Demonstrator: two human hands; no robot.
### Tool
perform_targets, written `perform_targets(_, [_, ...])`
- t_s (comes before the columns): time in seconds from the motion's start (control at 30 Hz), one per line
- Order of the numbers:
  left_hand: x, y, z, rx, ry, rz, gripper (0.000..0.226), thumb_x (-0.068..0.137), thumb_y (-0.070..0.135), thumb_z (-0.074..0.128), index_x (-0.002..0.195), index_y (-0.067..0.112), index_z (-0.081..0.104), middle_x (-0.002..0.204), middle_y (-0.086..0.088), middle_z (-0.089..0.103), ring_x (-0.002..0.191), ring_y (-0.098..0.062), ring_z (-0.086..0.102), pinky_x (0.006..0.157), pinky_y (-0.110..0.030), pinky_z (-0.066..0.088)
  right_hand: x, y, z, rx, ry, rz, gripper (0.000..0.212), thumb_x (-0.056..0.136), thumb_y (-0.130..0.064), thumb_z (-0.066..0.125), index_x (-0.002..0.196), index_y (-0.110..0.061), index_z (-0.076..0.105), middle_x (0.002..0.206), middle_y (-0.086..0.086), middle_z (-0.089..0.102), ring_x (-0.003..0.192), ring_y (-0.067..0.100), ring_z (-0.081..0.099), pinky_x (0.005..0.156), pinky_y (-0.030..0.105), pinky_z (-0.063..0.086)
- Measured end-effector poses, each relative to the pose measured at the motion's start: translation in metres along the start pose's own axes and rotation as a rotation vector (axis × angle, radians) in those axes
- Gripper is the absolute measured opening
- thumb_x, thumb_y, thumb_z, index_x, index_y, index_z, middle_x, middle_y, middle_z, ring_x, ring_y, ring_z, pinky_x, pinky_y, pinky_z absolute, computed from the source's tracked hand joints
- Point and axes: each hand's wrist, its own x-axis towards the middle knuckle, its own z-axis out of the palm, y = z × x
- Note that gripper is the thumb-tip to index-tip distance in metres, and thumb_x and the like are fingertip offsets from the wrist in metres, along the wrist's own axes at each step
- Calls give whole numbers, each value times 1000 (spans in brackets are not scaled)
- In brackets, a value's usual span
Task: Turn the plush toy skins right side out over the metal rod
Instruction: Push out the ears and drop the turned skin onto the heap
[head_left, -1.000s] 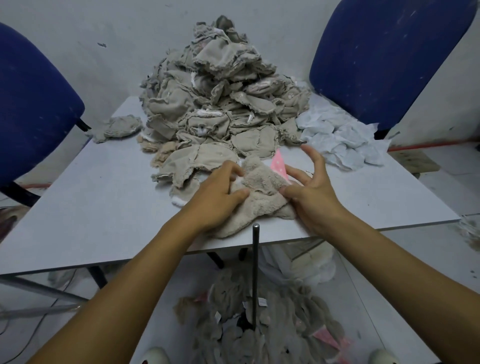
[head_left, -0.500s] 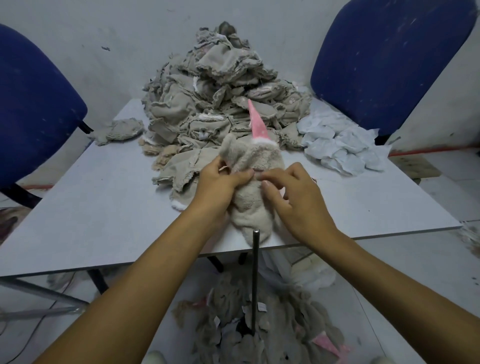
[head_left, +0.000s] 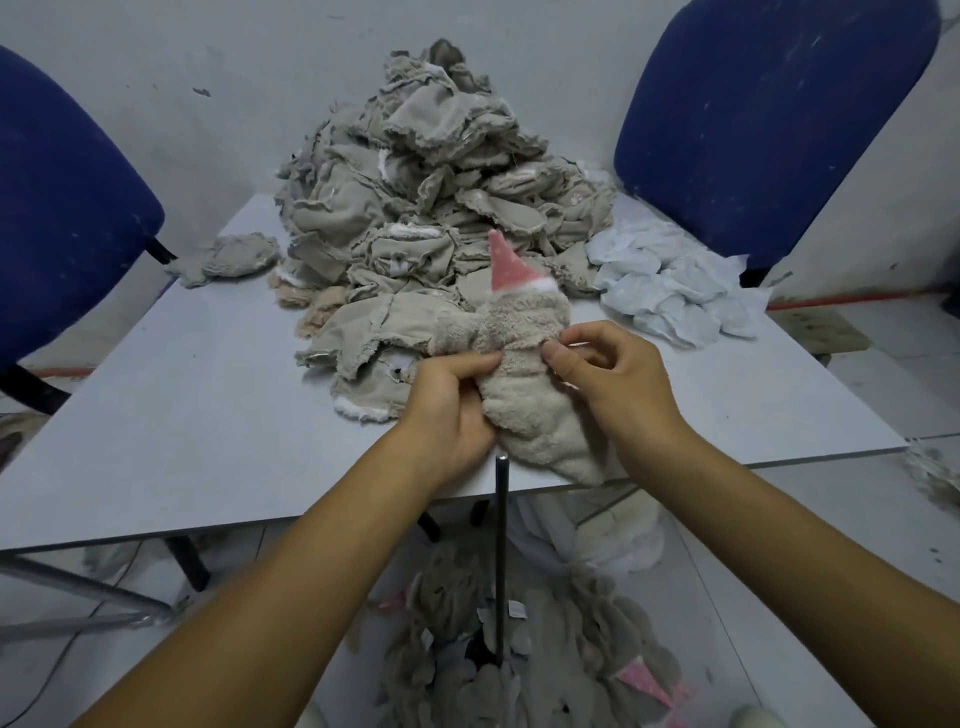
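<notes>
Two hands, left (head_left: 451, 400) and right (head_left: 615, 382), pinching plush skin (head_left: 524, 384) between them

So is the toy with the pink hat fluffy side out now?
Yes. The toy shows fuzzy cream pile outside, unlike the flat-backed skins in the pile.

Gripped from both sides: a fluffy beige plush toy (head_left: 530, 395) with a pink hat (head_left: 506, 262), left hand (head_left: 452, 400) and right hand (head_left: 610, 379) pinching its middle at the table (head_left: 182, 415) edge, beside an upright metal rod (head_left: 501, 545) and before a fabric heap (head_left: 431, 187).
</notes>
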Motion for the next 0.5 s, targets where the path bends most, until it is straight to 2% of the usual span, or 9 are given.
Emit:
perform_targets(0.07, [2,-2,-2,73,61,-10,47,86,2,41,131,-6,56,128,-25,63,120,-37,61,97,-45,49,-2,1,0,-21,11,-33,17,80,-18,81,92,-21,69,70,0,72,69,12,69,72,35,57])
perform_targets(0.13, [3,-5,-6,96,88,-31,44,91,2,37,131,-6,55,126,-25,64,118,-38,61,99,-47,49,-3,1,2,-100,-8,-60,23,80,-23,81,97,-27,66,71,-3,72,69,13,69,70,37,55])
perform_targets(0.23, [3,-5,-9,53,78,-56,43,91,3,39,130,-5,55,125,-25,64,118,-39,62,100,-50,48,-3,4,4,-154,-8,17,32,79,-35,80,102,-32,59,70,-11,69,65,4,66,59,29,48])
perform_targets(0.33, [2,-4,-6,135,190,6,49,87,-4,43,135,1,50,126,-24,64,113,-37,64,88,-44,54,-3,5,3,-192,53,-8,29,79,-22,79,99,-30,59,73,-7,73,66,4,68,62,26,47])
perform_targets(0.4, [1,-3,-4,452,370,254,56,82,-6,53,131,17,41,122,-17,58,102,-29,62,72,-33,53,-4,1,-2,-286,124,-148,29,79,-16,77,96,-29,58,73,-7,72,66,3,67,65,22,50])
perform_targets(0.47, [-4,4,-6,1113,470,769,62,78,5,67,127,31,38,121,-6,46,106,-20,49,76,-22,42,-4,-7,-7,-444,140,-350,29,81,-15,76,99,-28,57,75,-7,68,71,3,66,67,17,51])
perform_targets(0.5, [-4,8,-8,1407,401,1015,64,78,15,72,130,32,40,122,-6,43,109,-19,43,83,-21,38,-4,-11,-7,-507,119,-446,30,81,-14,75,101,-27,57,77,-8,67,74,4,65,70,18,52])
